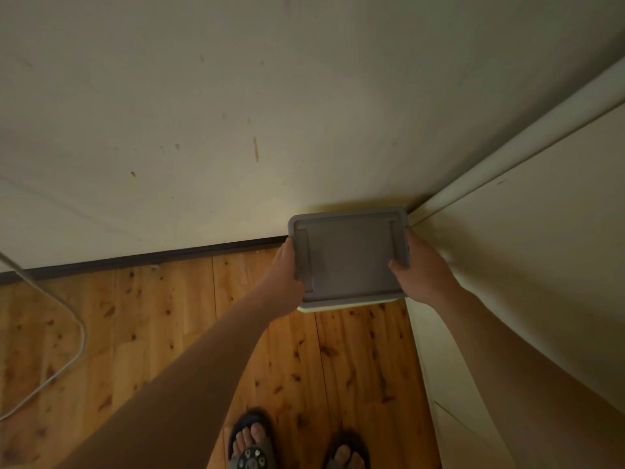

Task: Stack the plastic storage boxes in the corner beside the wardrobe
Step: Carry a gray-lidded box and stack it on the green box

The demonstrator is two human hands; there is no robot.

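One grey-lidded storage box (348, 255) in the corner between wall (203, 113) and wardrobe (541, 231). Left hand (285, 269) and right hand (421, 269) each grip a lid edge. Pale rim beneath, possibly a second box; unclear.

Left hand (287, 269) and right hand (421, 269) gripping grey-lidded storage box (350, 255), corner beside wardrobe (527, 231)

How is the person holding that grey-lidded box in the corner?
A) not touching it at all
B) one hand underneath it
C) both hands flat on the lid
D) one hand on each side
D: the left hand grips the left edge of the grey-lidded box and the right hand grips its right edge.
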